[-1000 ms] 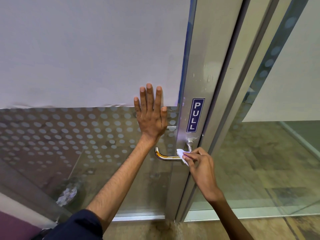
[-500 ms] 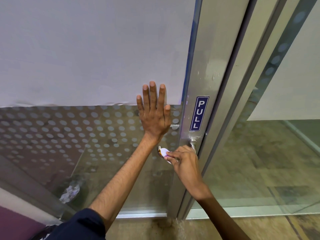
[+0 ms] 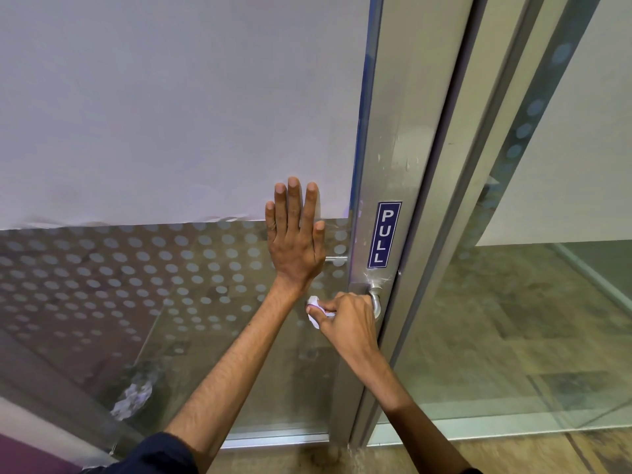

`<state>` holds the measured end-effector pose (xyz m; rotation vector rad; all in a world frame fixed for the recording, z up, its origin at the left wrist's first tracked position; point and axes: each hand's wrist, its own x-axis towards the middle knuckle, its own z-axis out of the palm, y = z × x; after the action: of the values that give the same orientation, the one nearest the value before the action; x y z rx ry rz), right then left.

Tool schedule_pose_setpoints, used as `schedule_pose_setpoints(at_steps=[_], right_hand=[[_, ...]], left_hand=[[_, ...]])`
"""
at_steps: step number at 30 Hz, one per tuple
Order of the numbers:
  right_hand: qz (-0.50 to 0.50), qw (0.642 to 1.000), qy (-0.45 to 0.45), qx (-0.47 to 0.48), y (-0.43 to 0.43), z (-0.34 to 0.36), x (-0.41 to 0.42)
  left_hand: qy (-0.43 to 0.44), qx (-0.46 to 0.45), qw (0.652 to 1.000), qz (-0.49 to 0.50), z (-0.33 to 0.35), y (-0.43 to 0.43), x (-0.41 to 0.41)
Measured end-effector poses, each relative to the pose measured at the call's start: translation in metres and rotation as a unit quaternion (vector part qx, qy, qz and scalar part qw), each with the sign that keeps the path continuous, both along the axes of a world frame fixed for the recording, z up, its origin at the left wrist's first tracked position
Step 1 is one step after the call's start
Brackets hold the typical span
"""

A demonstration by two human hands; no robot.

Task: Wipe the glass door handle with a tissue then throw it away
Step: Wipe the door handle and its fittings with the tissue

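A glass door [image 3: 191, 302] with a dotted frosted band stands right in front of me. Its metal lever handle [image 3: 375, 299] juts from the aluminium stile, and only the bend by the stile shows. My right hand [image 3: 345, 319] is wrapped around the lever with a white tissue [image 3: 314, 311] bunched at its left end, hiding the rest of the lever. My left hand [image 3: 295, 241] lies flat on the glass just above, fingers straight and together, holding nothing.
A blue PULL sign [image 3: 384, 234] is stuck on the stile [image 3: 400, 138] above the handle. White paper [image 3: 171, 107] covers the upper glass. A fixed glass panel [image 3: 513, 319] stands to the right. A crumpled white scrap [image 3: 133, 398] lies on the floor behind the glass.
My right hand has slid left along the lever with the tissue, from the stile end to the free end, covering the golden bar. My left hand stays pressed on the glass.
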<state>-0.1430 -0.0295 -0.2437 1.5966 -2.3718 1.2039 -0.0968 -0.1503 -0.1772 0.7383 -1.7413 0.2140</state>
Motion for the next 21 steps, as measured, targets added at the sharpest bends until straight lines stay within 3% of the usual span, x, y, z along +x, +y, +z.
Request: schedule_pose_setpoints(at_steps=[10,16,21], right_hand=[[0.043,0.999,0.021,0.011,0.012,-0.006,-0.008],[0.142,0.990,0.012,-0.010,0.034,-0.014,-0.045],[0.210,0.975,0.067,0.002,0.045,-0.013,-0.082]], left_hand=[[-0.010,-0.003,1.000,0.009,-0.001,0.000,0.002],[-0.011,-0.004,1.000,0.010,-0.001,-0.001,0.002],[-0.009,-0.006,1.000,0.007,-0.002,-0.001,0.002]])
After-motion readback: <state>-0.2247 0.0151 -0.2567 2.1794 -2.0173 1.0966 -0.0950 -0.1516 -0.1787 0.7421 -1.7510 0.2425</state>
